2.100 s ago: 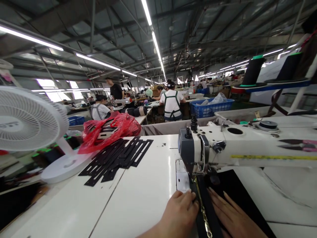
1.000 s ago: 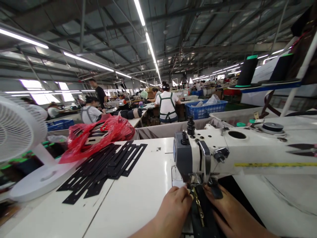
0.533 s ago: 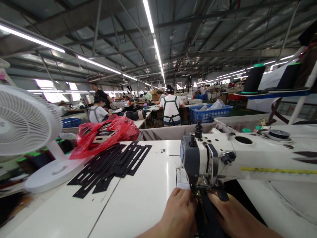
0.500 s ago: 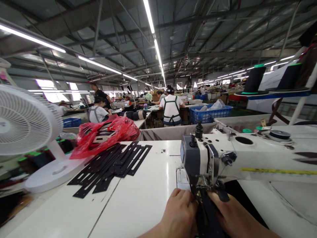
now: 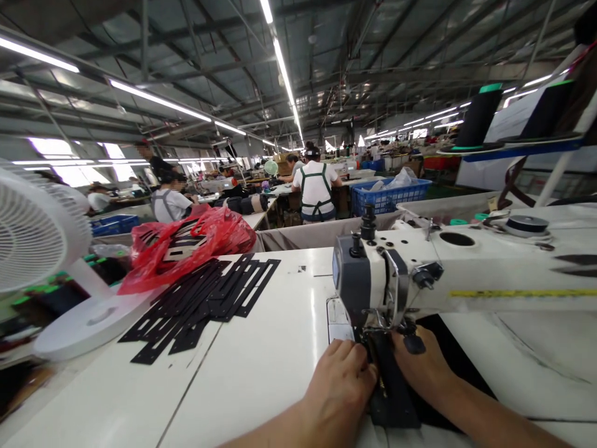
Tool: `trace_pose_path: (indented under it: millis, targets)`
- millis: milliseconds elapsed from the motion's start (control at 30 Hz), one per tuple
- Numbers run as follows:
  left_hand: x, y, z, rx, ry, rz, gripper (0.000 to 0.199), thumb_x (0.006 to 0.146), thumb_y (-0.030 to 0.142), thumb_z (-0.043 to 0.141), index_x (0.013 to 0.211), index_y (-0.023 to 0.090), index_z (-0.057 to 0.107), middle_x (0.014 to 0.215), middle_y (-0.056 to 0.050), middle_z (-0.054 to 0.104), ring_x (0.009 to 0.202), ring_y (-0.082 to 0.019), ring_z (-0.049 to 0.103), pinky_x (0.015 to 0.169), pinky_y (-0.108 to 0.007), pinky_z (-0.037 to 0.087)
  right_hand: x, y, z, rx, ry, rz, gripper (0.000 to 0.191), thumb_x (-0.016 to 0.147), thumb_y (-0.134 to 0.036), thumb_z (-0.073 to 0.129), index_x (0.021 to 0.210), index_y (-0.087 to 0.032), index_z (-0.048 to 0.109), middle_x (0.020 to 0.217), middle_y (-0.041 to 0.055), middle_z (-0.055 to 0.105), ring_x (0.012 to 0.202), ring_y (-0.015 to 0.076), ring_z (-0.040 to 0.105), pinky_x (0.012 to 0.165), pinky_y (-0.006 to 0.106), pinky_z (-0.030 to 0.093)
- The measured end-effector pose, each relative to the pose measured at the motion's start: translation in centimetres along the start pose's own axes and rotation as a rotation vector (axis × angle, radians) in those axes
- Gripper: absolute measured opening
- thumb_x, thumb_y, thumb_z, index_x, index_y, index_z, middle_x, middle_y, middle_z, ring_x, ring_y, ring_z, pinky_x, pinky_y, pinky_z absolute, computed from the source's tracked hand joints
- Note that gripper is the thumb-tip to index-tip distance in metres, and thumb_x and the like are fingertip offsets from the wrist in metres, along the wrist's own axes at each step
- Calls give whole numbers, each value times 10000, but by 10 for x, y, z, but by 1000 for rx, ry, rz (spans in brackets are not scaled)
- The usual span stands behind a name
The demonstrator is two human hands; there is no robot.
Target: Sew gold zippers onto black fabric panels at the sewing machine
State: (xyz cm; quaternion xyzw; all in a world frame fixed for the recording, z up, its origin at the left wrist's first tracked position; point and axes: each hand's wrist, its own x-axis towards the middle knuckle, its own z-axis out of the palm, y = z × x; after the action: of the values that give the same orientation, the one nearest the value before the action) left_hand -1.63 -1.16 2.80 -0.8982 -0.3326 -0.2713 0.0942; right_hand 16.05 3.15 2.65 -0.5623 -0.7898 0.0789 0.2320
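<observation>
Black material (image 5: 394,398) lies under the needle area of a white and grey sewing machine (image 5: 359,280), with a brassy strip along its left part. My left hand (image 5: 342,379), its fingers curled together, grips the left edge of this material just in front of the machine. On the other side my right hand (image 5: 422,361) presses on the material close to the needle area, its fingertips partly hidden by the machine. A wider black piece (image 5: 459,354) extends beneath and to the right of my right hand.
Black slotted strips (image 5: 205,305) are heaped on the white table (image 5: 252,373) at the left, beside a red plastic bag (image 5: 186,242) and a white fan (image 5: 88,320). Thread cones (image 5: 478,118) stand at the right. People sit farther off.
The view has shifted, so the scene sits slightly higher and farther left. My right hand is farther forward beside the needle area, and more of the black material's near end shows.
</observation>
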Motion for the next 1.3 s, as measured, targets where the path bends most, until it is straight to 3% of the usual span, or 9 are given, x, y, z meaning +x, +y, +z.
trace_pose_path:
  millis: [100,167,267,367,433,600,967,1300]
  targets:
    - [-6,3,-8,-59,-33,-60,137,839,193,549,960,170,609,920,-74,603,835,-224,568,698,-375,503,-5,1,-2,-10,29,16,298,813,-253,429,604,-174,627,650,85,659,577,213,630,502,282,450]
    - [-14,6,-11,-72,18,-56,205,851,208,527,1036,154,598,1054,-112,609,938,-245,585,781,-396,521,-21,1,-8,1,52,-26,265,826,-245,423,739,-178,664,764,76,682,691,205,653,608,290,507]
    - [-23,11,-12,-54,147,60,227,926,194,408,1013,114,602,1049,-103,651,931,-207,628,826,-333,535,-55,2,-19,-28,119,-341,269,834,-206,442,983,-192,665,1065,80,654,1006,196,607,880,306,488]
    - [-24,15,-12,-21,199,143,268,947,149,351,926,101,613,941,-76,685,843,-165,657,816,-292,545,-79,4,-25,-132,153,-646,387,798,-132,480,1168,-160,594,1182,92,601,1108,188,552,936,275,462]
    - [-21,16,-11,11,197,154,273,942,122,348,896,107,616,890,-71,687,815,-153,662,839,-305,539,-83,5,-26,-172,143,-700,458,777,-88,476,1225,-144,553,1214,94,577,1139,186,524,943,268,450]
    - [-17,11,-7,29,201,160,312,951,118,327,818,132,609,795,-45,675,730,-129,660,851,-329,531,-73,2,-26,-207,124,-715,450,775,-48,437,1189,-146,585,1206,101,575,1145,186,509,920,273,454]
    - [-8,-8,2,20,180,163,293,967,169,323,855,142,592,809,-37,653,698,-120,640,854,-329,512,-54,6,-21,-97,23,-603,452,794,-38,397,1199,-136,573,1219,128,568,1144,198,519,965,323,431]
    - [3,-28,18,25,168,158,190,922,119,402,841,120,574,694,-49,576,692,-169,607,683,-300,541,-27,6,-24,54,-29,-525,368,877,-129,384,1187,-167,580,1151,123,612,1093,199,560,903,303,483]
